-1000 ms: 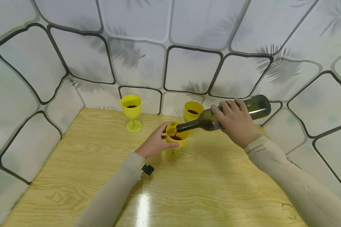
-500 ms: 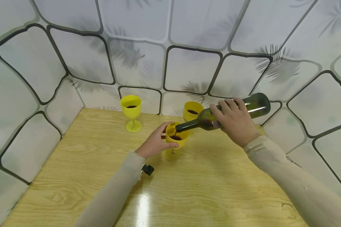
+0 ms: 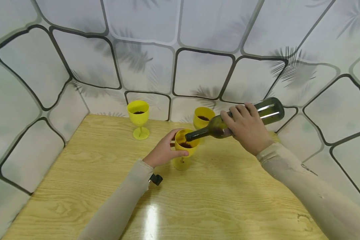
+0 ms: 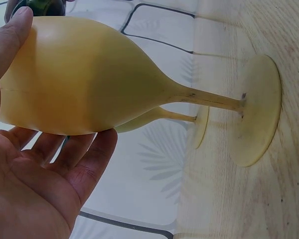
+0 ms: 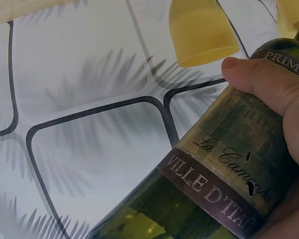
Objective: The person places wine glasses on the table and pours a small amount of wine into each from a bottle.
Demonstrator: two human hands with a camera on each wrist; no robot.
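My right hand [image 3: 248,128] grips a green glass wine bottle [image 3: 218,126] round its labelled body, tilted with its neck down to the left. The bottle's mouth sits inside the rim of a yellow goblet [image 3: 189,150], and a thin dark stream runs into dark liquid there. My left hand [image 3: 165,150] holds that goblet by the bowl, thumb on the near side and fingers on the far side. In the left wrist view the goblet's round foot [image 4: 259,112] rests on the wooden table. The label [image 5: 229,159] shows in the right wrist view.
Two more yellow goblets hold dark liquid: one at the back left [image 3: 139,116], and another [image 3: 203,117] just behind the bottle's neck, partly hidden by it. The wooden table [image 3: 102,180] meets patterned walls [image 3: 204,73] at the back and sides.
The bottle's base has shifted slightly left and up with my right hand, and its mouth stays in the goblet. My left hand and the goblets keep their places.
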